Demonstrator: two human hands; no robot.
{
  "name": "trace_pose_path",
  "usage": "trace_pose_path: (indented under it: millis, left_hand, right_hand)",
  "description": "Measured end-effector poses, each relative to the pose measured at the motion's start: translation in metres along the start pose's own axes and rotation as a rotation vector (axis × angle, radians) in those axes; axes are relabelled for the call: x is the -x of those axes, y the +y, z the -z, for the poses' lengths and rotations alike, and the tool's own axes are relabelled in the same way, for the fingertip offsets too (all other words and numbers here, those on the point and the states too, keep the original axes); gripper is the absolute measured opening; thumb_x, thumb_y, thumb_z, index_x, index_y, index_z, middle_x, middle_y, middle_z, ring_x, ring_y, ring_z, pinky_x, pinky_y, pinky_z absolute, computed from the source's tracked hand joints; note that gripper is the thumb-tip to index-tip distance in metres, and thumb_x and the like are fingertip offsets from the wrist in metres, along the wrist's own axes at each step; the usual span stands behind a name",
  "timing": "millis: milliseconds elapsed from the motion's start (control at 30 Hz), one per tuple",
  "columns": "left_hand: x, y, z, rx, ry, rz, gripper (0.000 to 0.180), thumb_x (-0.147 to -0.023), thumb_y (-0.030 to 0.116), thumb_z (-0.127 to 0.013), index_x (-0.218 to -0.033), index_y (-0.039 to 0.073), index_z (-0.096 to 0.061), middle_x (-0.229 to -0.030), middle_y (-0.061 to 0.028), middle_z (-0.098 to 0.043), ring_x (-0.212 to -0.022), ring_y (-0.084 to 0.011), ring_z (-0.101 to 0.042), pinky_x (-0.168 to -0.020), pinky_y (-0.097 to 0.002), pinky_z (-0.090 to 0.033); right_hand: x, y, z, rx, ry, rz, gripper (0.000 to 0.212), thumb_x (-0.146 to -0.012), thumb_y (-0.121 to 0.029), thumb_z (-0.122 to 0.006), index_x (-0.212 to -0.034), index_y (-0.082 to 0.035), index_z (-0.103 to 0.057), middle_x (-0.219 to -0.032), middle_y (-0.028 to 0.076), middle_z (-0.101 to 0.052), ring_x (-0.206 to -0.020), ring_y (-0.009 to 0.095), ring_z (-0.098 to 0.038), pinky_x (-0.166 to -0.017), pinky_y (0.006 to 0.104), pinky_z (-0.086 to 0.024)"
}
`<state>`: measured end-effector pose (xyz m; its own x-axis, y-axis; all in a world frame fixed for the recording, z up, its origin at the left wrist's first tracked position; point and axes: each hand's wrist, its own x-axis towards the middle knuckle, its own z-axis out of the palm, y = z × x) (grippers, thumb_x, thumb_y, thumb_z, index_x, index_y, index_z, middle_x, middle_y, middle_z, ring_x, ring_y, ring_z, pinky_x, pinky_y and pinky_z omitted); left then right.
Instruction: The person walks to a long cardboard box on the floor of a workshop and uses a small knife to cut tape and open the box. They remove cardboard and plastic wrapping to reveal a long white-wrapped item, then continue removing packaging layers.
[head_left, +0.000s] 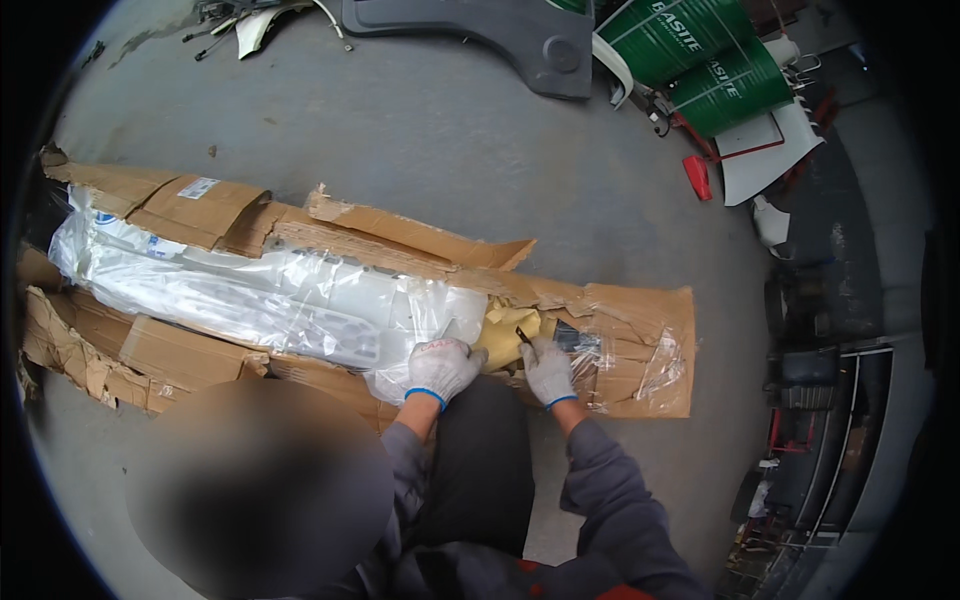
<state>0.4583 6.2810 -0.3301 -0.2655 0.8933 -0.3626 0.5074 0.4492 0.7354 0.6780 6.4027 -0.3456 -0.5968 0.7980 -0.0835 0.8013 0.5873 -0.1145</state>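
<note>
My left hand (443, 368), in a white work glove with a blue cuff, is closed at the end of the clear plastic wrap (300, 300). Its thumb points toward crumpled yellow paper (505, 335); what its fingers hold is hidden. Also gloved, my right hand (549, 372) grips a small, slim dark tool (522, 335), perhaps a utility knife, with its tip over the paper. The wrap covers a long pale part inside a torn cardboard box (650, 380). Past the paper, something dark (572, 338) shows in the box's right end.
Torn cardboard flaps (390, 232) rise along the box's far side. Beyond lie a dark grey panel (480, 30) and green drums (730, 88). A red piece (697, 177) rests on the grey floor. Shelving (840, 440) lines the right. A blurred round shape (260, 490) hides the lower left.
</note>
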Motion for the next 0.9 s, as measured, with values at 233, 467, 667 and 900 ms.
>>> trace_pose_path:
  millis: [233,467,667,900]
  left_hand:
    - [-0.032,0.027,-0.006,0.620,-0.116,-0.122,0.052,-0.094,0.040,-0.058,-0.129,0.001,-0.065,-0.117,-0.0226,-0.071,-0.113,-0.0367,-0.066,-0.099,-0.0433,-0.049]
    - [-0.052,-0.032,-0.068,0.841,-0.046,0.139,0.061,-0.090,0.032,-0.062,-0.141,-0.002,-0.055,-0.133,-0.0218,-0.064,-0.123,-0.0326,-0.060,-0.105,-0.0388,-0.045]
    - [-0.070,-0.052,-0.083,1.039,-0.026,0.221,0.057,-0.093,0.025,-0.062,-0.139,-0.007,-0.054,-0.124,-0.0188,-0.067,-0.111,-0.0258,-0.063,-0.097,-0.0336,-0.049]
    - [-0.056,-0.034,-0.077,0.743,0.080,0.170,0.053,-0.093,0.029,-0.060,-0.133,-0.006,-0.060,-0.124,-0.0227,-0.069,-0.116,-0.0288,-0.065,-0.101,-0.0352,-0.047]
  right_hand:
    - [0.047,0.005,-0.022,-0.054,-0.152,-0.230,0.034,-0.101,-0.038,-0.054,-0.111,-0.009,-0.067,-0.102,0.022,-0.070,-0.094,0.043,-0.067,-0.083,0.0514,-0.053]
    - [0.048,-0.010,0.021,-0.283,-0.013,-0.251,0.030,-0.099,-0.034,-0.058,-0.103,-0.006,-0.070,-0.094,0.024,-0.069,-0.092,0.045,-0.066,-0.080,0.0512,-0.052]
    - [-0.026,0.022,0.079,0.375,-0.148,-0.013,0.025,-0.094,-0.024,-0.058,-0.098,-0.006,-0.074,-0.090,0.021,-0.073,-0.085,0.037,-0.072,-0.074,0.0487,-0.057]
    - [-0.073,0.050,0.071,0.853,-0.619,-0.054,0.029,-0.090,-0.021,-0.060,-0.108,-0.012,-0.080,-0.112,0.016,-0.076,-0.102,0.032,-0.074,-0.082,0.0497,-0.058]
